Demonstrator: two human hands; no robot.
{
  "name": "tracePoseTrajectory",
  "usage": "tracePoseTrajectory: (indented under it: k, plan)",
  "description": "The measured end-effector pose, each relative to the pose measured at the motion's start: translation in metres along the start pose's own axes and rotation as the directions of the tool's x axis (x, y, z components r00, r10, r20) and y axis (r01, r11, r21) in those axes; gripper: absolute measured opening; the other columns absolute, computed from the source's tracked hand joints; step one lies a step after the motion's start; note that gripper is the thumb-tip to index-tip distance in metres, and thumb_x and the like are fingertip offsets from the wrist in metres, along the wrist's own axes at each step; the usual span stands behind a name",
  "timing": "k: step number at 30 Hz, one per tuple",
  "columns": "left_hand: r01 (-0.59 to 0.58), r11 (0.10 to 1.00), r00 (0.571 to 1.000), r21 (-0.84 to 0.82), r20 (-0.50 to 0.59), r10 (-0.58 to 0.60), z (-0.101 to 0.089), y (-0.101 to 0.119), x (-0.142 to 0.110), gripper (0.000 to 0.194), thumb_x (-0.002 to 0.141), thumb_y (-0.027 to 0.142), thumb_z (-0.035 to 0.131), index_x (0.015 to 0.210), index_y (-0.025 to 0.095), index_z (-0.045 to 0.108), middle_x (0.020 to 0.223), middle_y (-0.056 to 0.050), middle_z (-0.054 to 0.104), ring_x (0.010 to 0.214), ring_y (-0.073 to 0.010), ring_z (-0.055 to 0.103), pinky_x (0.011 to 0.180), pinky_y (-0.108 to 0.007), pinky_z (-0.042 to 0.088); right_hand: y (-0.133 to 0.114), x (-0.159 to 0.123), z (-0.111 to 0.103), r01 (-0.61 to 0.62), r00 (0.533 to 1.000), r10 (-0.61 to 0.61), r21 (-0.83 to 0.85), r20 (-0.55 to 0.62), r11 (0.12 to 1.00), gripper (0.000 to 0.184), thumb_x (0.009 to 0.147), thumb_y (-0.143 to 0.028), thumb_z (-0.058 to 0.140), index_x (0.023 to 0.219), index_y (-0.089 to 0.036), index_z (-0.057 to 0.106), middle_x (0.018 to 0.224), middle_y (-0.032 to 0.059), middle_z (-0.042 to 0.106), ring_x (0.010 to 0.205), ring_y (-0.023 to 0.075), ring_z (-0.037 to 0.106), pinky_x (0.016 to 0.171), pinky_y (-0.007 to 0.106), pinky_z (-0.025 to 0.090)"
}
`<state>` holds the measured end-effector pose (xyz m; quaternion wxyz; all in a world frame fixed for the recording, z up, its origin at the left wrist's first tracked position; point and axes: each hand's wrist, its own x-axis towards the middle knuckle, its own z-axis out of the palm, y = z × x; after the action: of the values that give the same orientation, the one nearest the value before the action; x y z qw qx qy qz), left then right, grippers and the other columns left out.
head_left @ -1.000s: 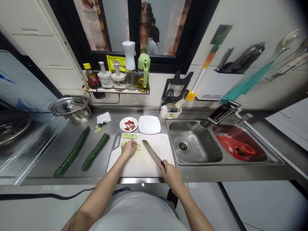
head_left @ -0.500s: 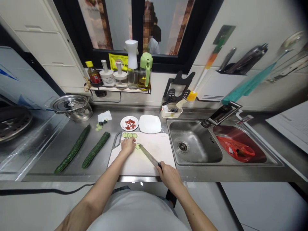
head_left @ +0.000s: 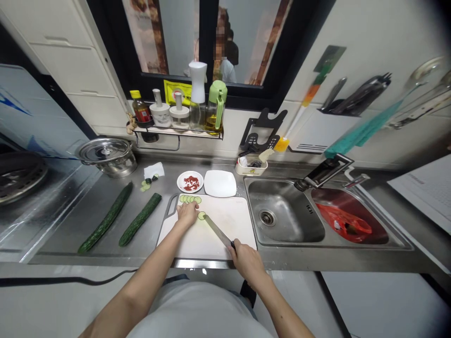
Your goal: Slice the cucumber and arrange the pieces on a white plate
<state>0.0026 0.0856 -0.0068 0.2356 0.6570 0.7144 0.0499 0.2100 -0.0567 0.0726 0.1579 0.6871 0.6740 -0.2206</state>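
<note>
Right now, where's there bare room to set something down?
Steel strip between the shorter cucumber and cutting board; also the board's right side, between knife and sink. Crowded: board's far left, with left hand and cucumber slices; behind it, two plates.

From here I see a black-framed window in a pale wall, white cabinets left, steel counter below.

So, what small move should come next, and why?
I'd probably have the right hand ease the knife back slightly from the loose cucumber slice. The blade's tip appears to be at the slice's edge, and the left hand is close beside it, so backing off would likely give those fingers safer room.
</note>
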Motion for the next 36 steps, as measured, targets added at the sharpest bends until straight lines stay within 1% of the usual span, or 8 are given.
tracePoseTrajectory:
  k: [9, 14, 18, 21, 24, 29, 36]
  plan:
    - [0.009, 1.000, 1.000, 0.011, 0.002, -0.009, 0.001, 0.001, 0.001, 0.017, 0.079, 0.025, 0.057, 0.094, 0.026, 0.064, 0.097, -0.006, 0.070, 0.108, -0.0268, 0.055, 0.089, -0.039, 0.032, -0.005, 0.001, 0.004, 0.005, 1.000, -0.006, -0.047, -0.021, 0.999, 0.035, 0.099, -0.033, 0.029, 0.110, -0.015, 0.056, 0.096, 0.0138, 0.070, 0.092, 0.0269, 0.067, 0.074, 0.034, 0.046]
    - [0.011, 1.000, 1.000, 0.001, -0.001, -0.011, 0.001, 0.002, 0.000, 0.016, 0.080, 0.024, 0.057, 0.095, 0.026, 0.064, 0.098, -0.007, 0.069, 0.108, -0.0271, 0.055, 0.089, -0.039, 0.032, -0.005, 0.003, 0.003, 0.012, 1.000, -0.011, -0.055, 0.010, 0.998, 0.033, 0.098, -0.031, 0.031, 0.112, -0.014, 0.056, 0.097, 0.0147, 0.070, 0.093, 0.0269, 0.067, 0.075, 0.034, 0.046]
    - [0.010, 1.000, 1.000, -0.013, -0.004, -0.010, 0.002, 0.002, -0.001, 0.017, 0.081, 0.025, 0.056, 0.096, 0.026, 0.064, 0.099, -0.006, 0.069, 0.108, -0.0268, 0.054, 0.090, -0.040, 0.031, -0.005, 0.003, 0.004, 0.030, 0.999, -0.031, -0.037, -0.031, 0.999, 0.034, 0.098, -0.030, 0.029, 0.110, -0.014, 0.057, 0.096, 0.0148, 0.071, 0.092, 0.0259, 0.068, 0.074, 0.033, 0.047]
    - [0.019, 1.000, 1.000, -0.024, 0.025, -0.019, 0.002, 0.001, 0.000, 0.017, 0.081, 0.025, 0.056, 0.096, 0.026, 0.064, 0.098, -0.005, 0.070, 0.108, -0.0260, 0.054, 0.090, -0.039, 0.031, -0.006, 0.005, 0.007, 0.043, 0.997, -0.045, -0.026, -0.058, 0.999, 0.034, 0.098, -0.028, 0.029, 0.109, -0.013, 0.058, 0.094, 0.0148, 0.071, 0.091, 0.0255, 0.068, 0.074, 0.033, 0.047]
    - [0.026, 0.999, 0.999, -0.023, 0.043, -0.025, 0.003, 0.000, 0.002, 0.018, 0.081, 0.023, 0.055, 0.096, 0.026, 0.063, 0.096, -0.004, 0.070, 0.108, -0.0258, 0.055, 0.090, -0.040, 0.030, -0.006, 0.008, 0.009, 0.053, 0.996, -0.054, -0.024, -0.066, 0.998, 0.035, 0.098, -0.027, 0.028, 0.109, -0.013, 0.058, 0.094, 0.0148, 0.071, 0.091, 0.0256, 0.068, 0.074, 0.033, 0.047]
    - [0.017, 0.999, 0.999, -0.032, 0.028, -0.016, 0.005, 0.000, 0.003, 0.016, 0.081, 0.023, 0.056, 0.095, 0.026, 0.063, 0.096, -0.005, 0.069, 0.109, -0.0264, 0.054, 0.090, -0.040, 0.030, -0.006, 0.015, 0.011, 0.070, 0.993, -0.072, -0.025, -0.090, 0.997, 0.035, 0.098, -0.027, 0.028, 0.107, -0.013, 0.058, 0.095, 0.0148, 0.070, 0.089, 0.0253, 0.068, 0.073, 0.033, 0.047]
    - [0.031, 0.999, 0.999, -0.022, 0.033, -0.030, 0.004, 0.001, 0.002, 0.016, 0.081, 0.024, 0.056, 0.096, 0.026, 0.062, 0.094, -0.004, 0.067, 0.108, -0.0250, 0.053, 0.091, -0.040, 0.028, -0.007, 0.021, 0.011, 0.089, 0.991, -0.091, -0.027, -0.100, 0.996, 0.035, 0.097, -0.026, 0.027, 0.105, -0.013, 0.059, 0.092, 0.0150, 0.071, 0.089, 0.0245, 0.068, 0.073, 0.032, 0.046]
